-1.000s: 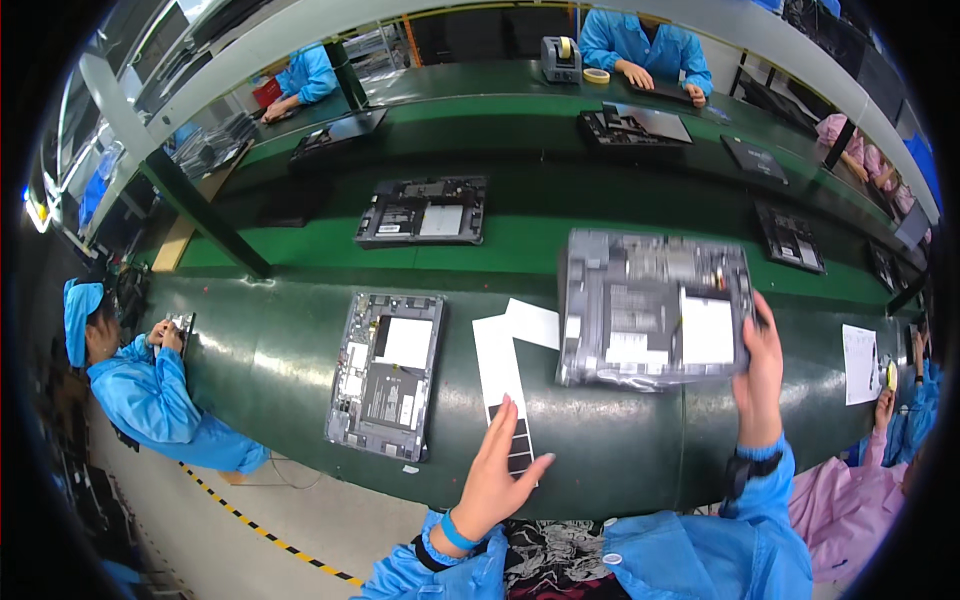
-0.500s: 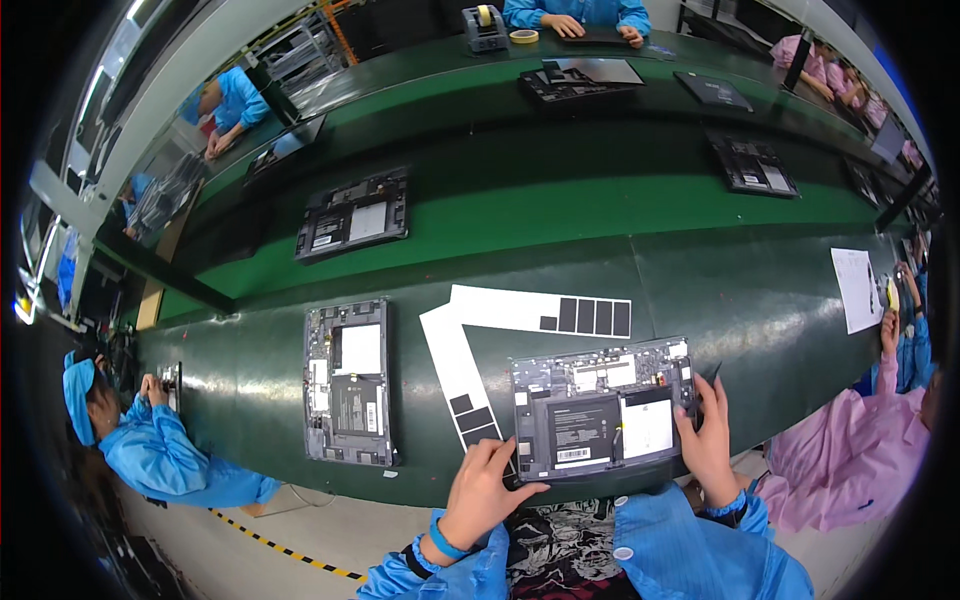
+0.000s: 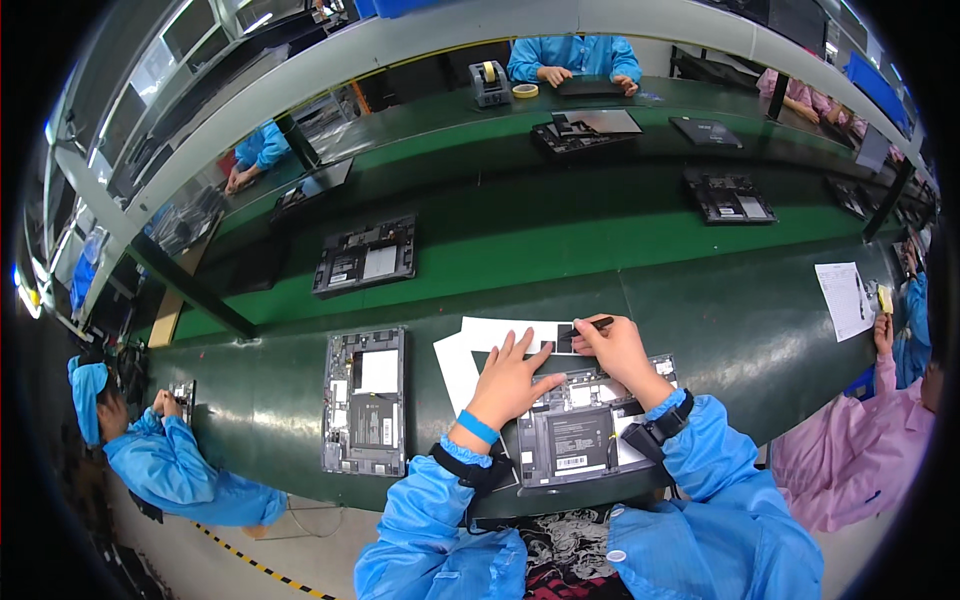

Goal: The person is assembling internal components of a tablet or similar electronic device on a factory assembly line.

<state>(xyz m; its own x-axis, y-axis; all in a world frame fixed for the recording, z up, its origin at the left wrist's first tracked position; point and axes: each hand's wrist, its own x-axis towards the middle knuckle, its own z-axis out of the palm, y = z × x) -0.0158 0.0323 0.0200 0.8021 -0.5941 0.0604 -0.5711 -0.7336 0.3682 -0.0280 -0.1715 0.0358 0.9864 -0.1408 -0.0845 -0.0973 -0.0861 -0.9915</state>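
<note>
My left hand (image 3: 508,380) lies flat with fingers spread, pressing on a white backing sheet (image 3: 500,329) that carries black rectangular pads. Held in my right hand (image 3: 620,355) is a slim black tool that looks like tweezers (image 3: 600,323), its tip at a black pad (image 3: 565,338) on that sheet. Below my hands sits an opened laptop base (image 3: 567,437) with its battery and circuit board showing; my right forearm covers part of its right side. A second white sheet (image 3: 456,368) slants under the first, partly hidden by my left hand.
Another opened laptop base (image 3: 364,400) lies left of the sheets. Across the green belt (image 3: 520,248) stand further laptop bases (image 3: 366,255). A printed paper (image 3: 843,302) lies at the right. Co-workers in blue (image 3: 190,470) and pink (image 3: 850,450) sit on either side.
Both hands have left the laptop base's sides and moved up to the upper white sheet. The left now presses it flat; the right brings the tool's tip to a pad. The view has shifted slightly.
</note>
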